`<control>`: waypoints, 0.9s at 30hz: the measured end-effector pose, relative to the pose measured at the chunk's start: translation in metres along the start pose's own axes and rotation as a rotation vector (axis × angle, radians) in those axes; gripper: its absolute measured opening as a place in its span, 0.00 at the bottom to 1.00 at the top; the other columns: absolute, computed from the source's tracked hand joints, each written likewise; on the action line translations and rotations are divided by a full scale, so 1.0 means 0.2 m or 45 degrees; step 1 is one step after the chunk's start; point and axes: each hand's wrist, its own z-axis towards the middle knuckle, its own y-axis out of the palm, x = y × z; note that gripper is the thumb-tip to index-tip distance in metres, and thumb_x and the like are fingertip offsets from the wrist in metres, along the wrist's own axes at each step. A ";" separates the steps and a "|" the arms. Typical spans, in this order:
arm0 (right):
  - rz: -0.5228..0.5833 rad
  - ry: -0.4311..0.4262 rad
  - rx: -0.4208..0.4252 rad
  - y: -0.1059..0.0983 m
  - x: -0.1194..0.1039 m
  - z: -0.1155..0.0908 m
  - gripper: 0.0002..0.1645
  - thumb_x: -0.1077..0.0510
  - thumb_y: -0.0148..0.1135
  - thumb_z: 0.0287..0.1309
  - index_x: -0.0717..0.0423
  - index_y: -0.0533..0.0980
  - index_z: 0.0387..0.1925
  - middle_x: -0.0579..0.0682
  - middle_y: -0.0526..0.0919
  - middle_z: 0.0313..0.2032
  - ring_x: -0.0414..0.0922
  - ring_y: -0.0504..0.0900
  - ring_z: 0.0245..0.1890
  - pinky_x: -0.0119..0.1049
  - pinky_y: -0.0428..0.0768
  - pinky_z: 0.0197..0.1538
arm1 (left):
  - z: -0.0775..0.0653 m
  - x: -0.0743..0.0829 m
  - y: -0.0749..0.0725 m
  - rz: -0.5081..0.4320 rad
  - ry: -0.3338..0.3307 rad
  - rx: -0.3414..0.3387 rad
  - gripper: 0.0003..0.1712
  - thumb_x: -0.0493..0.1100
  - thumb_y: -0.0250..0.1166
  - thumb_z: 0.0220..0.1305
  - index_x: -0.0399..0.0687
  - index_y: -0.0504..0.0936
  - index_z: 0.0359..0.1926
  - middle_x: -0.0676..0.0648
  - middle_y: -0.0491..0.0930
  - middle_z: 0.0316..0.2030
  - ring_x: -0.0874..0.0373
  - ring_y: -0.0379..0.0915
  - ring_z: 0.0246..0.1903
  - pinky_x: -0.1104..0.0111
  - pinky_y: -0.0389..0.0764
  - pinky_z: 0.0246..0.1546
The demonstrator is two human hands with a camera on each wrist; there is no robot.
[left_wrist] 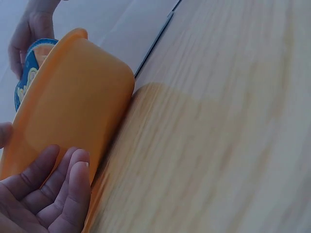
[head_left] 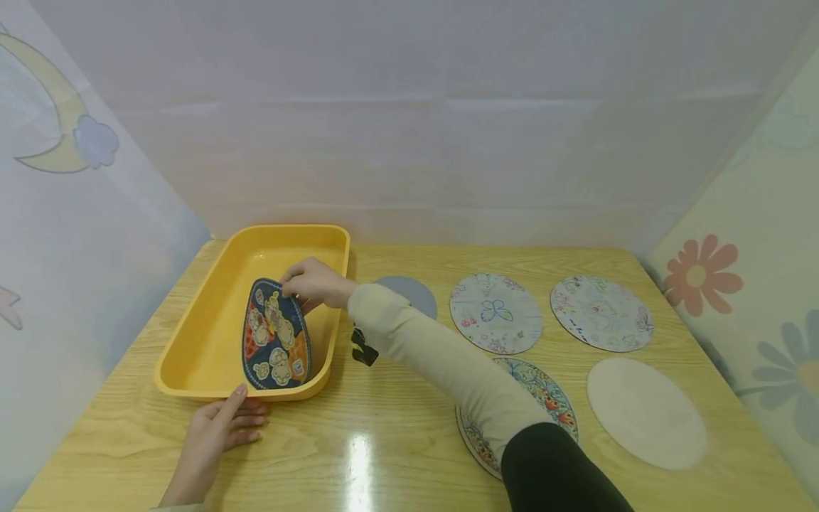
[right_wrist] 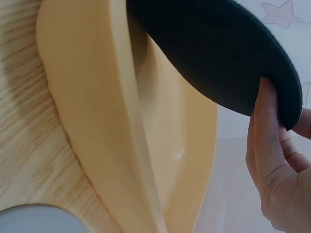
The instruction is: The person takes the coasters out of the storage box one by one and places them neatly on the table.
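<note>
A yellow plastic tub [head_left: 207, 334] stands at the left of the wooden table. My right hand [head_left: 316, 281] pinches the upper edge of a dark-blue mat [head_left: 278, 345] with cartoon pictures, thumb and fingers on opposite faces. The mat is tilted inside the tub, its lower edge close to the near wall. Its plain dark underside [right_wrist: 218, 53] faces the right wrist view. At the tub's near rim is my left hand [head_left: 214, 430], thumb over the rim and bent fingers along the outer wall [left_wrist: 77, 97].
Right of the tub lie a grey disc [head_left: 412, 290], two white discs with drawings [head_left: 493, 313], a floral-patterned disc [head_left: 544, 391] partly under my right sleeve [head_left: 441, 355], and a plain whitish disc [head_left: 646, 412]. A pale sheet [head_left: 448, 142] hangs behind the table.
</note>
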 end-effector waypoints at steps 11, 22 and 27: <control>0.092 0.005 -0.035 0.02 -0.04 -0.02 0.09 0.70 0.54 0.59 0.67 0.75 0.41 0.54 0.80 0.25 0.45 0.80 0.22 0.38 0.83 0.27 | 0.00 0.00 0.00 -0.007 0.032 -0.010 0.29 0.54 0.49 0.68 0.27 0.78 0.38 0.49 0.82 0.27 0.59 0.79 0.28 0.66 0.83 0.30; 0.240 -0.046 -0.041 0.01 -0.09 -0.10 0.09 0.70 0.54 0.59 0.68 0.75 0.41 0.52 0.78 0.26 0.43 0.78 0.22 0.36 0.83 0.27 | 0.00 0.00 0.00 -0.025 0.029 -0.034 0.29 0.54 0.50 0.68 0.28 0.79 0.37 0.48 0.82 0.28 0.58 0.79 0.28 0.66 0.83 0.30; 0.304 -0.053 -0.003 0.01 -0.10 -0.14 0.10 0.70 0.54 0.59 0.67 0.75 0.43 0.52 0.78 0.25 0.43 0.78 0.22 0.34 0.82 0.26 | -0.01 0.00 0.00 -0.024 0.033 -0.028 0.29 0.55 0.50 0.68 0.28 0.79 0.37 0.48 0.83 0.28 0.58 0.79 0.28 0.66 0.83 0.30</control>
